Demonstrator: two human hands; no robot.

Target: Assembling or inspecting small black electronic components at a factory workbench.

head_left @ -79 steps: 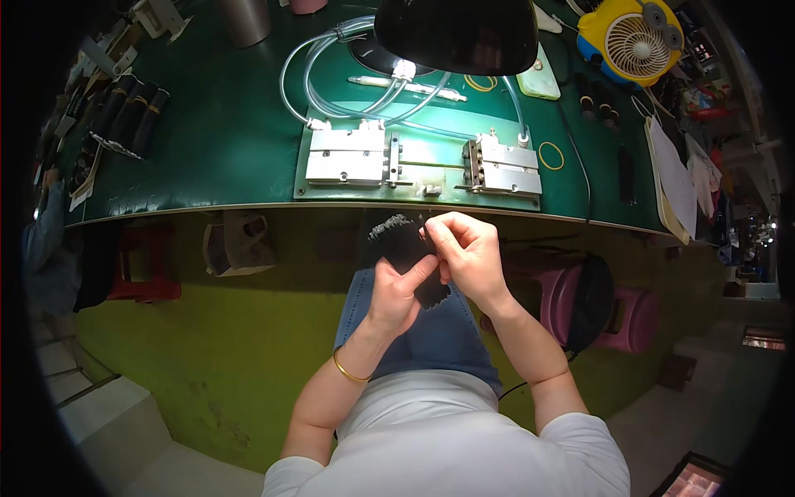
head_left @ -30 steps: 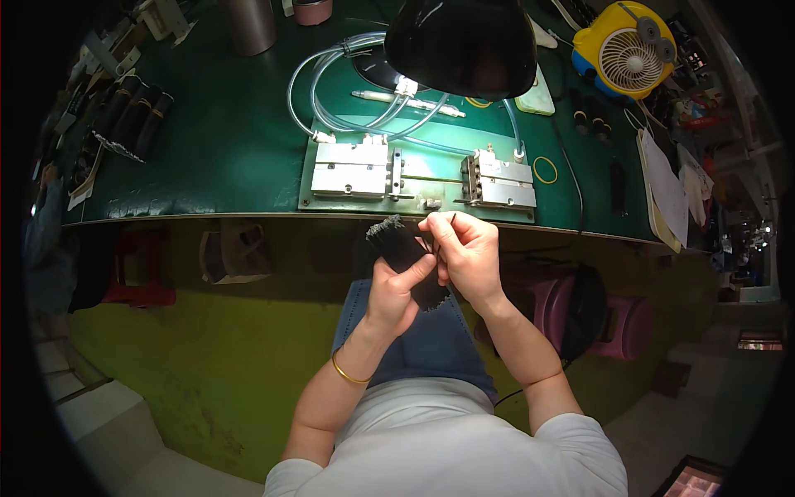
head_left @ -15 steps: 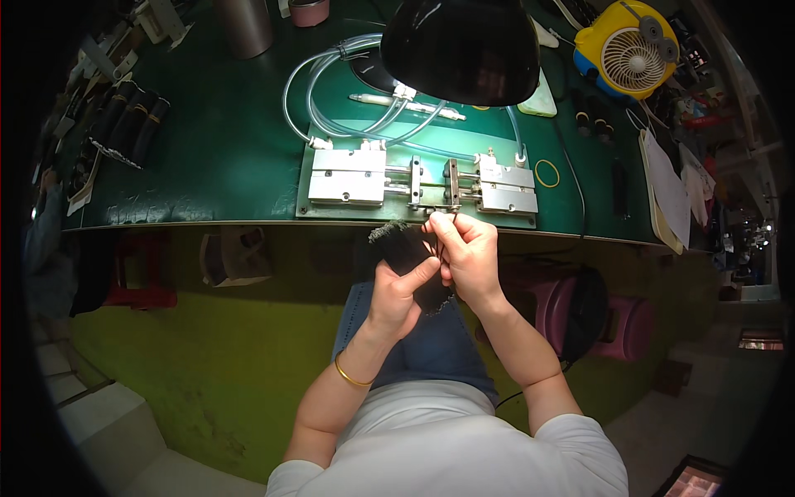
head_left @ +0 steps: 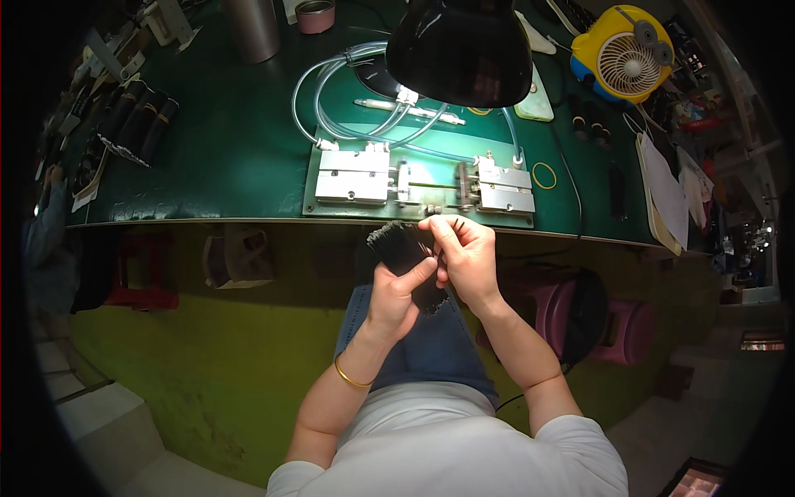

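A thick bundle of thin black wires or tubes (head_left: 396,248) is gripped by my left hand (head_left: 392,300), thumb across it, just in front of the table edge. Beside the bundle's right side my right hand (head_left: 469,263) is closed in a pinch, with a thin dark strand (head_left: 460,224) showing at its fingertips. Just beyond both hands lies a metal clamping fixture (head_left: 354,176) with two silver blocks facing each other. Its two middle jaws stand apart and look blurred.
Clear air hoses (head_left: 319,91) loop behind the fixture. A black lamp shade (head_left: 460,54) hangs above. On the green table (head_left: 240,157) are a pen (head_left: 431,113), a yellow rubber band (head_left: 544,175), black bundles (head_left: 141,120), a yellow fan (head_left: 627,62) and papers (head_left: 662,186). Pink stools (head_left: 551,302) stand below.
The fixture's two middle jaws have moved apart. My right hand has drawn back slightly from the fixture, with the strand at its fingertips. My left hand keeps its hold on the bundle.
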